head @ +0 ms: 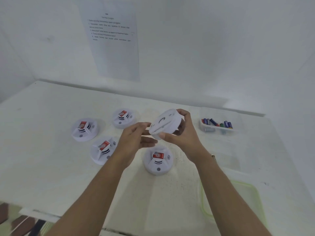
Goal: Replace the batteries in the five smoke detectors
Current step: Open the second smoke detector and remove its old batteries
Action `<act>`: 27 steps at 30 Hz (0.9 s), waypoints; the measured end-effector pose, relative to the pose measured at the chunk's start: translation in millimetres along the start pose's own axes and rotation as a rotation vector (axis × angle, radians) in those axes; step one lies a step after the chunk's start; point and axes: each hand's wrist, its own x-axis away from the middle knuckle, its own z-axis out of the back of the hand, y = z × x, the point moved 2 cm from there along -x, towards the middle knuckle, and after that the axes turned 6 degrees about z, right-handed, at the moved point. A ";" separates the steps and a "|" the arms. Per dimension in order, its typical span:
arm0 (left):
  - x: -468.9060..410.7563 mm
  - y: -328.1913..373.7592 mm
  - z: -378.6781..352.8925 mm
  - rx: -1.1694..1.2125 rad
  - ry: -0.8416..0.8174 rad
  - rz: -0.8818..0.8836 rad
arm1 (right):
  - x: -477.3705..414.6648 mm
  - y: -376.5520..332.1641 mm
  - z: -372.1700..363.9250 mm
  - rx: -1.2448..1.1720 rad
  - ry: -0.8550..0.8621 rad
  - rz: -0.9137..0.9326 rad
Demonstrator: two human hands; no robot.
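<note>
My right hand (181,133) grips a white smoke detector (164,123) above the table, its back turned toward me and tilted. My left hand (136,138) is just left of it, fingers stretched toward its edge, blurred and holding nothing. Several more white detectors lie face up on the table, each with a red label: one at the far left (83,129), one at the back (123,118), one front left (103,149) and one below my hands (157,160). A clear tray of batteries (217,124) stands at the right.
The white table (51,167) meets a white wall with a printed instruction sheet (113,40) on it. A clear lid with a green rim (238,201) lies at the front right. The table's front edge runs along the lower left.
</note>
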 end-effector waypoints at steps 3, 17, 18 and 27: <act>18.0 11.0 -3.0 0.111 -0.109 0.035 | 11.6 -0.4 -2.6 -0.046 -0.079 0.027; 42.6 0.0 17.7 0.060 -0.074 -0.064 | 21.8 -17.6 -5.5 0.243 -0.300 0.055; 42.9 0.9 19.0 0.006 -0.049 -0.093 | 22.6 -18.4 -5.3 0.244 -0.296 0.062; 49.7 14.0 31.4 -0.659 -0.019 -0.540 | 29.7 -23.8 1.1 0.247 -0.365 0.036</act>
